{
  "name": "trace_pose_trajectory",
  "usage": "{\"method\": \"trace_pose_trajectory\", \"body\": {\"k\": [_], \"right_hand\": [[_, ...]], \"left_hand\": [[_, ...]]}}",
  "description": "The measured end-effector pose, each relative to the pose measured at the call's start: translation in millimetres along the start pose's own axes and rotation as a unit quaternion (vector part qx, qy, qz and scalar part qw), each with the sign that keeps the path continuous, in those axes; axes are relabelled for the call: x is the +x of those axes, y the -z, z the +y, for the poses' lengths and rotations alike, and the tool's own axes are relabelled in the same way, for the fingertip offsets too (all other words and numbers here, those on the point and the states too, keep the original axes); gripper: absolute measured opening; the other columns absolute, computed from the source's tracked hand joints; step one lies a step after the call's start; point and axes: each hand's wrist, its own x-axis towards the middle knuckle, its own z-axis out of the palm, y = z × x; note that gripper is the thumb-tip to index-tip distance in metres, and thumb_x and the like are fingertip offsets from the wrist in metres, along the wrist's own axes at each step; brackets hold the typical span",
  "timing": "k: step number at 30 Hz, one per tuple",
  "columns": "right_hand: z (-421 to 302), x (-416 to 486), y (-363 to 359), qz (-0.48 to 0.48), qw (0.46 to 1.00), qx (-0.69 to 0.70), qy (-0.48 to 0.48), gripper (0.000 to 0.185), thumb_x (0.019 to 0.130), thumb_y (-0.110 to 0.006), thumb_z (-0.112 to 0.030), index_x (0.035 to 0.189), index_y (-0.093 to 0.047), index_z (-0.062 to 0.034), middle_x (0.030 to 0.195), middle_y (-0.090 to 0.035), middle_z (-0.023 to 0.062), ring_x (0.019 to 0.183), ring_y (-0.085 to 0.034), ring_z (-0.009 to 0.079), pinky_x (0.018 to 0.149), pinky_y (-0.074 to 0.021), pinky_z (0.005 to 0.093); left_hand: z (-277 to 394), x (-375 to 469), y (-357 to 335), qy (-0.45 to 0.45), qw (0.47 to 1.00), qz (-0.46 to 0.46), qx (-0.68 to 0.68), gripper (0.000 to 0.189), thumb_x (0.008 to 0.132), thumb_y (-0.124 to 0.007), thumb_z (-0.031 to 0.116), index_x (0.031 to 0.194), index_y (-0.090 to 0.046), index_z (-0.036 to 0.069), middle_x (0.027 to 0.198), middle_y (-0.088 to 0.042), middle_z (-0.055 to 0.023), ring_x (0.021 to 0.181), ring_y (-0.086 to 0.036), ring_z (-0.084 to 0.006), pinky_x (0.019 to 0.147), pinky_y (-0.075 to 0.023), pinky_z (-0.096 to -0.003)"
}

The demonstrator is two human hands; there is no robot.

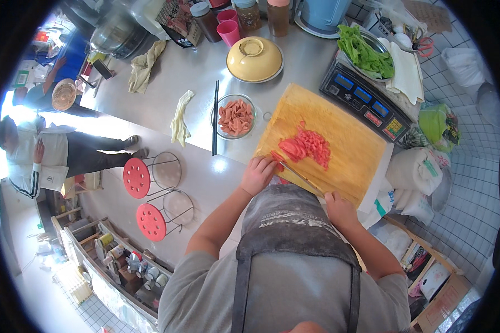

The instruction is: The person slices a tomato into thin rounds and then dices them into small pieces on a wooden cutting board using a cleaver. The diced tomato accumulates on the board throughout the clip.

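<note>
Near the front left corner of a yellow cutting board [341, 125], my left hand [259, 172] holds a small portion of red tomato slices [278, 160], partly hidden under the fingertips. My right hand [341, 207] grips the handle of a kitchen knife [302, 177]. The blade slants across the board's front edge, its far end beside my left fingertips. Farther back on the board are stacked tomato slices [291, 148] and a heap of diced tomato [316, 145]. To the left of the board, a glass bowl [255, 118] contains cut pinkish sausage pieces [235, 118].
Black chopsticks [215, 120] lie against the glass bowl. Behind stands an upturned yellow bowl [258, 62]. A digital scale [362, 95] borders the board, with lettuce [364, 54] in a metal bowl beyond. Red stools [136, 178] and a standing person [46, 145] are at left.
</note>
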Motion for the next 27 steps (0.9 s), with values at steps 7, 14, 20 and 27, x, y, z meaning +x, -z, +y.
{"method": "trace_pose_trajectory", "body": {"k": [7, 14, 20, 27], "right_hand": [[3.1, -6.7, 1.4, 0.02, 0.998, 0.061, -0.028, 0.019, 0.085, -0.049, -0.012, 0.102, -0.05, -0.0067, 0.087, -0.058, 0.0144, 0.065, -0.063, 0.0341, 0.059, -0.0508, 0.0462], [18.1, -49.3, -3.7, 0.098, 0.965, 0.18, -0.164, 0.018, 0.087, -0.05, -0.014, 0.103, -0.05, -0.005, 0.092, -0.062, 0.0168, 0.072, -0.062, 0.0395, 0.063, -0.0496, 0.0489], [20.6, -73.4, -21.5, 0.146, 0.952, 0.189, -0.193, 0.018, 0.086, -0.052, -0.013, 0.102, -0.05, -0.0053, 0.088, -0.061, 0.0178, 0.071, -0.061, 0.0394, 0.062, -0.0489, 0.0493], [17.5, -68.5, -21.9, 0.115, 0.961, 0.197, -0.154, 0.019, 0.085, -0.053, -0.013, 0.103, -0.051, -0.0074, 0.09, -0.061, 0.0174, 0.069, -0.061, 0.0398, 0.061, -0.0489, 0.0501]], "left_hand": [[-0.5, 5.4, -0.1, 0.05, 0.998, -0.011, -0.024, 0.025, 0.073, -0.071, 0.016, 0.095, -0.064, 0.008, 0.094, -0.058, -0.0064, 0.092, -0.055, -0.0285, 0.079, -0.0462, -0.0383], [-22.5, 57.8, 8.7, -0.106, 0.991, -0.084, 0.007, 0.051, 0.071, -0.071, 0.022, 0.118, -0.055, 0.01, 0.113, -0.056, -0.007, 0.105, -0.053, -0.0268, 0.089, -0.0435, -0.0399], [-24.9, 99.1, 6.8, -0.154, 0.958, -0.214, -0.108, 0.065, 0.069, -0.074, 0.021, 0.129, -0.05, 0.01, 0.122, -0.053, -0.0113, 0.112, -0.051, -0.0324, 0.095, -0.0416, -0.0434], [-16.6, 84.0, -0.3, -0.123, 0.966, -0.177, -0.142, 0.059, 0.069, -0.075, 0.02, 0.123, -0.053, 0.01, 0.114, -0.055, -0.0116, 0.106, -0.052, -0.0343, 0.091, -0.0434, -0.0432]]}}
